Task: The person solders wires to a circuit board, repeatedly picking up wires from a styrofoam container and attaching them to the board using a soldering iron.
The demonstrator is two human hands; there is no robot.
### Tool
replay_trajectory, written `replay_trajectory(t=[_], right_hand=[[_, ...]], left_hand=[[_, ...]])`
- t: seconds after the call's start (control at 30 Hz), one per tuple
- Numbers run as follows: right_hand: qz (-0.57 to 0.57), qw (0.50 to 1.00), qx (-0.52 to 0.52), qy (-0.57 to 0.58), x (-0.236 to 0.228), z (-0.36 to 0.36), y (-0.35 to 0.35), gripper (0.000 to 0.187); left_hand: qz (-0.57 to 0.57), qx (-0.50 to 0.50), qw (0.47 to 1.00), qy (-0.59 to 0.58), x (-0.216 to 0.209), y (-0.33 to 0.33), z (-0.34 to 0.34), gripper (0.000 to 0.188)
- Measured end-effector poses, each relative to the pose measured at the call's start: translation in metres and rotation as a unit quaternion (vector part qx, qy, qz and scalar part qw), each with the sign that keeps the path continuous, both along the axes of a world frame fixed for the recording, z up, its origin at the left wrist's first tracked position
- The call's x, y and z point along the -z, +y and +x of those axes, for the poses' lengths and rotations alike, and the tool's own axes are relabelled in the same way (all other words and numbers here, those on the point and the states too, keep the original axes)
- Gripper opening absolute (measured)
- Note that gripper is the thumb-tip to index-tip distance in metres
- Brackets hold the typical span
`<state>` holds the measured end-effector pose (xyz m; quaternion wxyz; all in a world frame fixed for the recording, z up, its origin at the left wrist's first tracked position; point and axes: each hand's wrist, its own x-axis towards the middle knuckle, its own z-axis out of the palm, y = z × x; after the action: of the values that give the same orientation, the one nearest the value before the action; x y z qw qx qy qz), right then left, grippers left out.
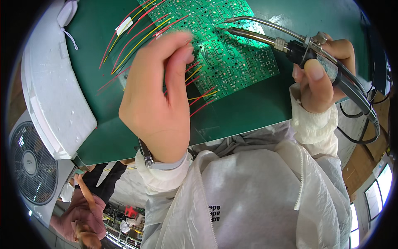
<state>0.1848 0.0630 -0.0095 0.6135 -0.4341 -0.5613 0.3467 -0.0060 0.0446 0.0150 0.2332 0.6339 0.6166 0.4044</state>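
A green panel of circuit boards lies on the table, with red and yellow wires standing out from its left side. My left hand is over that side, thumb and forefinger closed together; their tips are slightly blurred, and what they hold, if anything, is hidden. Gripped in my right hand is a soldering iron, its tip pointing left over the upper middle of the panel. A thin curved metal tube runs along the iron and ends near its tip.
The green table has its near edge close to my body. A white foam piece covers the left side, beside a grey fan. The iron's black cable loops at the right. Another person is beyond the lower left.
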Motion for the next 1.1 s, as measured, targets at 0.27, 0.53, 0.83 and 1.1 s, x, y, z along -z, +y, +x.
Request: replay_trajectory(t=[0.27, 0.53, 0.83, 1.1], right_hand=[[0.041, 0.998, -0.056, 0.001, 0.005, -0.004, 0.006, 0.032], [0.036, 0.996, -0.071, -0.025, 0.006, -0.004, 0.004, 0.031], [0.054, 0.993, -0.092, -0.052, 0.006, -0.003, 0.007, 0.029], [0.054, 0.994, -0.084, -0.049, 0.005, -0.004, 0.009, 0.028]], left_hand=[[0.117, -0.004, 0.977, 0.177, 0.02, 0.013, -0.007, 0.005], [0.113, -0.01, 0.977, 0.182, 0.021, 0.014, -0.008, 0.007], [0.107, -0.02, 0.98, 0.169, 0.023, 0.014, -0.007, 0.007], [0.102, -0.021, 0.981, 0.163, 0.022, 0.014, -0.008, 0.007]])
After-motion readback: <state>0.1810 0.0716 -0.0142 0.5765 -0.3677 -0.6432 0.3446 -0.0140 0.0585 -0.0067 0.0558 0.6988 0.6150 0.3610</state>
